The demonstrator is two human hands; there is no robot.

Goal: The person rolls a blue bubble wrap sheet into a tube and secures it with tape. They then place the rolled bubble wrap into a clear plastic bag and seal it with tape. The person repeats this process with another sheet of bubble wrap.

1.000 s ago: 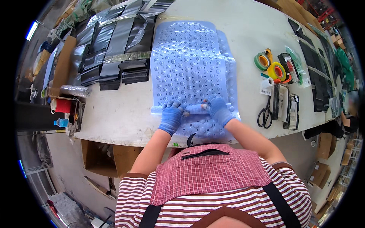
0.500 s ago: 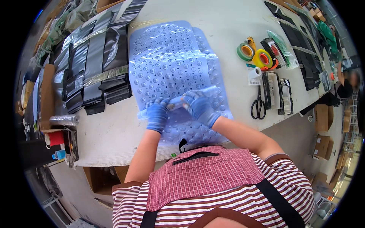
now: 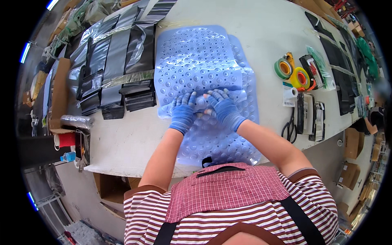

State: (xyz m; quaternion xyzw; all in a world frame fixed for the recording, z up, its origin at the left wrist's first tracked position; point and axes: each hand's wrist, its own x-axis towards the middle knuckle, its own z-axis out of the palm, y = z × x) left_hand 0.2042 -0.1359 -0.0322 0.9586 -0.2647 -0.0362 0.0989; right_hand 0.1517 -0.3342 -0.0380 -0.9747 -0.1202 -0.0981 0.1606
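Observation:
A translucent blue bath mat (image 3: 192, 61) with round suction cups lies lengthwise on the table, its near end curled into a roll (image 3: 241, 95). Both my hands wear blue-striped gloves with bare fingertips. My left hand (image 3: 183, 112) grips the left part of the roll, fingers laid over its far side. Close beside it, my right hand (image 3: 224, 108) holds the right part, fingers over the top and thumb on the near side. Beneath the roll, more blue mat (image 3: 216, 145) reaches toward the table's near edge and shows along the right side.
Stacks of black and grey plastic bags (image 3: 112, 61) stand left of the mat. To its right are tape rolls (image 3: 301, 77), black scissors (image 3: 290, 127), a small white roll (image 3: 290, 93) and black open boxes (image 3: 306, 113). A clear film roll (image 3: 76, 121) lies at the left edge.
The roll has moved farther from me along the mat and lies straighter across it. Both hands have travelled with it. The whole view has shifted, so the table appears farther right.

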